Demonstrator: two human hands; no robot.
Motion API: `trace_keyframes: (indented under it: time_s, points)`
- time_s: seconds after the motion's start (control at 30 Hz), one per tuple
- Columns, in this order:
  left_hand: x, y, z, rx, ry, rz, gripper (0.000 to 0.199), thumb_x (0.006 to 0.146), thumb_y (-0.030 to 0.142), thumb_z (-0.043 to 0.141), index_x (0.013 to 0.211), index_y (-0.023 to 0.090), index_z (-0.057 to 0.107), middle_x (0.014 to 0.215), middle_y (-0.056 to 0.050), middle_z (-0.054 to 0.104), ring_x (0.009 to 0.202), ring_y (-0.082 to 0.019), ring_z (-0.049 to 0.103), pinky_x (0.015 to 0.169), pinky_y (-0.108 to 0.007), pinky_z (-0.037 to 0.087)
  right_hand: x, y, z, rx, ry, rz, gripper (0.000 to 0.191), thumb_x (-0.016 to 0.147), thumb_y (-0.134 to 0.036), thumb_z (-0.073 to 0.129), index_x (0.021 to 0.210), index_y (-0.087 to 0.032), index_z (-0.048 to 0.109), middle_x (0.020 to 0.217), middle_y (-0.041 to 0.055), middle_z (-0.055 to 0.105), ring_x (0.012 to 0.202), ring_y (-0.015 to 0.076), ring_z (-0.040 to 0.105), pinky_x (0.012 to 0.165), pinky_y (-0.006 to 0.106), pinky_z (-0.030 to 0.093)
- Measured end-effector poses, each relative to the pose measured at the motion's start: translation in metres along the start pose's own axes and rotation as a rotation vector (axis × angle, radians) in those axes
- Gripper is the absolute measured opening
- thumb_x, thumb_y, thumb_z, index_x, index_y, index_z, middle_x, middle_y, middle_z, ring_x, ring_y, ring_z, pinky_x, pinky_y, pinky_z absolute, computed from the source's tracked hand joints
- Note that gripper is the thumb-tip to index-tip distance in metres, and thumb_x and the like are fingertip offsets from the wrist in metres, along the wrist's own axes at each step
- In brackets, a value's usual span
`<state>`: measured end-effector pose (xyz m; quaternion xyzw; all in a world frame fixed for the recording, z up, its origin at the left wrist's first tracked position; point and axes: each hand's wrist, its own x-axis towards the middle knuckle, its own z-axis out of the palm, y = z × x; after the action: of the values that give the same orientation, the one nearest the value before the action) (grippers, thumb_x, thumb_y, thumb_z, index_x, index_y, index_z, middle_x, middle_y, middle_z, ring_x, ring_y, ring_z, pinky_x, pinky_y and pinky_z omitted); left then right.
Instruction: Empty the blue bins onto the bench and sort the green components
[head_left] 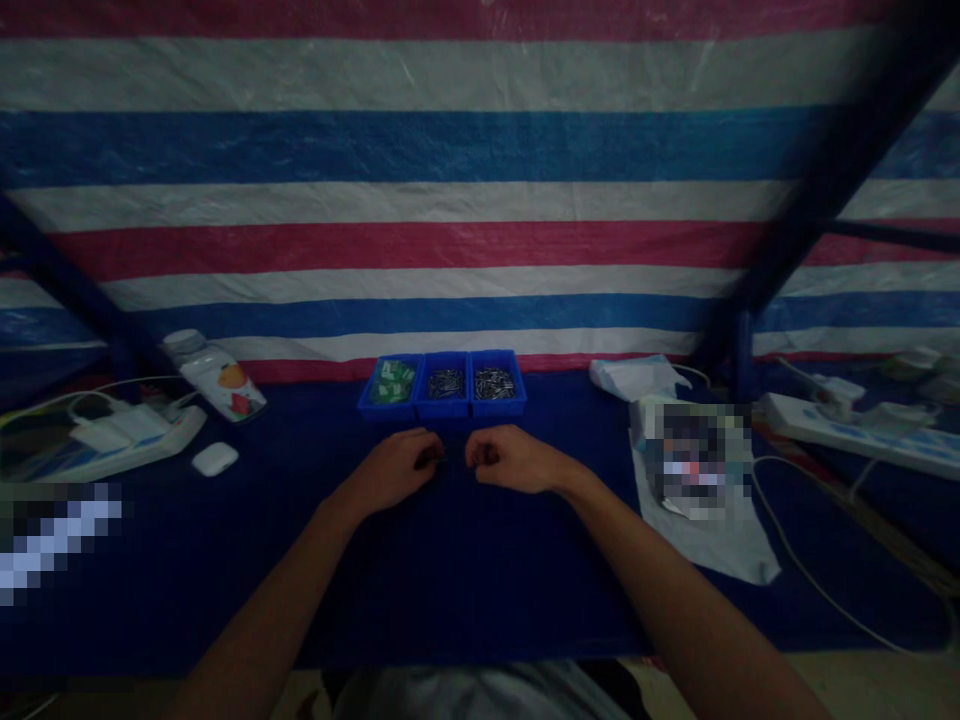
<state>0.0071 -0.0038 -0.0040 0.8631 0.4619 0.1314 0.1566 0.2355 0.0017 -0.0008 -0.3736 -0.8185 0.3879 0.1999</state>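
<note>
My left hand (397,468) is over the blue table, its fingers curled into a pinch; something tiny and dark seems to show at the fingertips, too small to name. Facing it, a short gap apart, my right hand (514,459) has its fingers curled inward, and whatever they hold is hidden. Just beyond the hands stand three joined blue bins: the left bin (365,397) has green-and-white pieces, the middle bin (442,408) and the right bin (498,407) hold small metal parts.
At the left are a white bottle (217,375), a white case (215,459) and a power strip (169,440). White paper (705,540) lies at the right, near a cable and another power strip (862,430). Striped sheeting (450,240) hangs behind.
</note>
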Motion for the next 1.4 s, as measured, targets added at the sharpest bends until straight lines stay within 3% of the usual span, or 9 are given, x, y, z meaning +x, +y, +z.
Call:
trace_keyframes:
  time_s: [0.23,0.43,0.67,0.77,0.87,0.97,1.2,1.3,1.4]
  points:
    - [0.001,0.003,0.0,-0.002,-0.002,-0.008,0.016,0.083,0.015,0.053,0.092,0.02,0.065,0.09,-0.003,0.066,0.082,-0.018,0.062,0.074,-0.03,0.044,0.003,-0.008,0.001,0.239,0.157,-0.002,0.017,0.08,-0.021,0.063,0.093,-0.016,0.072,0.084,0.0032,0.071,0.074,0.0138,0.064,0.068,0.025,0.048]
    - [0.002,0.006,-0.001,0.0,0.09,-0.026,0.015,0.083,0.016,0.053,0.092,0.019,0.064,0.085,-0.002,0.065,0.074,-0.017,0.061,0.067,-0.028,0.044,0.008,-0.009,0.002,0.558,0.269,-0.027,0.016,0.078,-0.022,0.066,0.092,-0.017,0.072,0.083,0.0026,0.072,0.077,0.0138,0.066,0.079,0.032,0.051]
    - [0.003,0.008,-0.001,-0.016,0.132,-0.018,0.017,0.086,0.019,0.052,0.097,0.019,0.064,0.087,-0.003,0.065,0.074,-0.016,0.06,0.069,-0.029,0.044,0.008,-0.013,-0.006,0.748,0.415,-0.026,0.026,0.072,-0.029,0.074,0.095,-0.019,0.07,0.087,0.0036,0.073,0.076,0.0137,0.067,0.079,0.033,0.052]
    - [0.003,0.008,0.0,-0.021,0.106,-0.029,0.017,0.087,0.022,0.052,0.099,0.02,0.063,0.089,-0.003,0.065,0.076,-0.017,0.06,0.07,-0.029,0.045,0.007,-0.011,-0.005,0.582,0.388,-0.002,0.018,0.079,-0.028,0.068,0.093,-0.018,0.07,0.087,0.0052,0.073,0.08,0.0156,0.067,0.078,0.033,0.051]
    - [0.002,0.006,0.002,-0.009,0.065,-0.023,0.017,0.087,0.024,0.054,0.1,0.021,0.064,0.09,-0.003,0.064,0.08,-0.018,0.06,0.073,-0.03,0.045,0.006,-0.005,0.001,0.105,0.285,-0.001,0.015,0.084,-0.021,0.06,0.091,-0.018,0.072,0.091,0.0058,0.072,0.084,0.0171,0.066,0.081,0.033,0.048]
    - [0.001,0.006,0.002,-0.005,0.035,-0.01,0.016,0.087,0.022,0.053,0.098,0.02,0.064,0.092,-0.003,0.063,0.084,-0.018,0.06,0.074,-0.03,0.045,0.001,-0.005,0.009,-0.246,0.141,-0.072,0.021,0.084,-0.026,0.062,0.102,-0.018,0.071,0.103,0.0076,0.068,0.095,0.019,0.062,0.088,0.034,0.045]
    - [0.0,0.002,0.002,-0.088,0.032,0.002,0.016,0.087,0.019,0.054,0.099,0.02,0.065,0.093,-0.003,0.063,0.083,-0.017,0.059,0.075,-0.029,0.045,-0.012,-0.032,0.037,-0.432,-0.011,-0.268,0.048,0.081,-0.061,0.06,0.106,-0.02,0.065,0.105,0.008,0.063,0.098,0.0235,0.059,0.089,0.039,0.044]
    - [0.001,0.0,0.003,-0.113,0.035,-0.012,0.015,0.087,0.02,0.054,0.097,0.02,0.065,0.092,-0.003,0.063,0.082,-0.016,0.059,0.075,-0.028,0.045,-0.011,-0.037,0.054,-0.546,-0.047,-0.318,0.044,0.086,-0.054,0.057,0.113,-0.02,0.062,0.107,0.0084,0.062,0.096,0.0234,0.061,0.086,0.039,0.046]
    - [0.002,-0.002,0.003,-0.125,0.033,-0.024,0.014,0.088,0.02,0.054,0.094,0.02,0.066,0.092,-0.003,0.063,0.082,-0.016,0.06,0.076,-0.028,0.045,-0.007,-0.034,0.063,-0.605,-0.033,-0.331,0.028,0.092,-0.04,0.052,0.107,-0.019,0.063,0.106,0.0072,0.063,0.093,0.0208,0.062,0.083,0.035,0.048]
